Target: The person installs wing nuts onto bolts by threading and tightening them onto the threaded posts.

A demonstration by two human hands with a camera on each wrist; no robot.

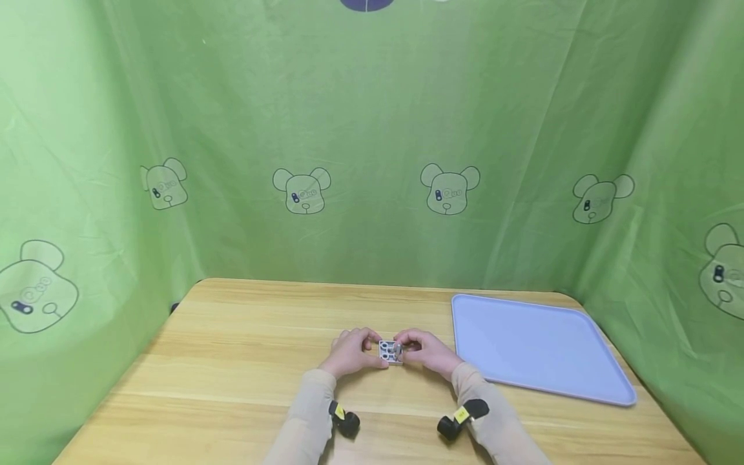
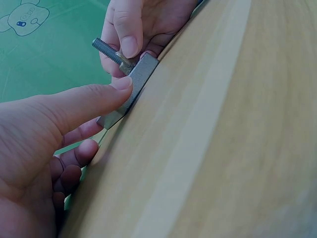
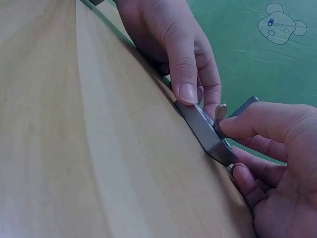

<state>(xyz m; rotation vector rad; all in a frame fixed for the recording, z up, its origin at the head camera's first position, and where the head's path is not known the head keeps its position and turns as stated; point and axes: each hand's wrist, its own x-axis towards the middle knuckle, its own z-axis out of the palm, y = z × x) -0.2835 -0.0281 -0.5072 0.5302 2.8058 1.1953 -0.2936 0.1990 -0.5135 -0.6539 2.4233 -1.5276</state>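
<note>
A small square grey metal block (image 1: 387, 352) with round holes in its top face rests on the table in front of me. My left hand (image 1: 349, 354) holds it from the left, thumb along the near side and a finger at the far corner. From its right part a threaded bolt (image 2: 105, 48) sticks up, and low on the thread sits a wing nut (image 3: 219, 117). My right hand (image 1: 431, 354) pinches the wing nut between thumb and forefinger, with its other fingers curled by the block's right edge. Part of the nut is hidden behind the right thumb.
On the right side of the wooden table (image 1: 261, 323) lies a flat lavender tray (image 1: 540, 345), its near left corner close to my right wrist. A green curtain (image 1: 372, 245) with bear-head prints surrounds the table at the back and sides.
</note>
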